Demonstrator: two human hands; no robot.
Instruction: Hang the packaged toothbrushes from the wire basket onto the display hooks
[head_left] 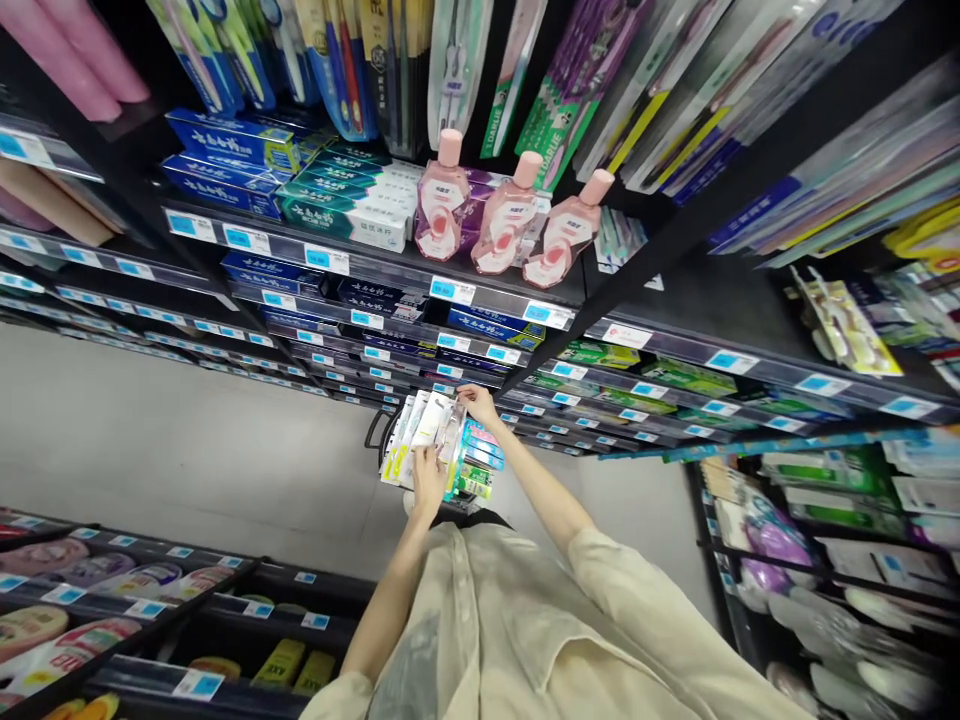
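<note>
Low in front of my body, a bunch of white and yellow hanging packs [405,440] stands upright in a dark-handled basket [373,432]. My left hand [428,480] has its fingers closed on the near side of a white pack [433,418]. At the far end of the bunch, my right hand [477,402] pinches the top edge of a clear-fronted pack [451,432]. Their contents are too small to make out. Blue and pink packs [484,440] and a green box [477,478] lie on the basket's right side, under my right wrist.
Ahead, a dark shelf unit holds toothpaste boxes [345,200], three pink mouthwash bottles [504,225] and hanging toothbrushes [349,70]. Price labels line the shelf edges. Grey floor [225,430] extends left. Another shelf with yellow bottles [277,663] is at lower left, a rack [757,540] at right.
</note>
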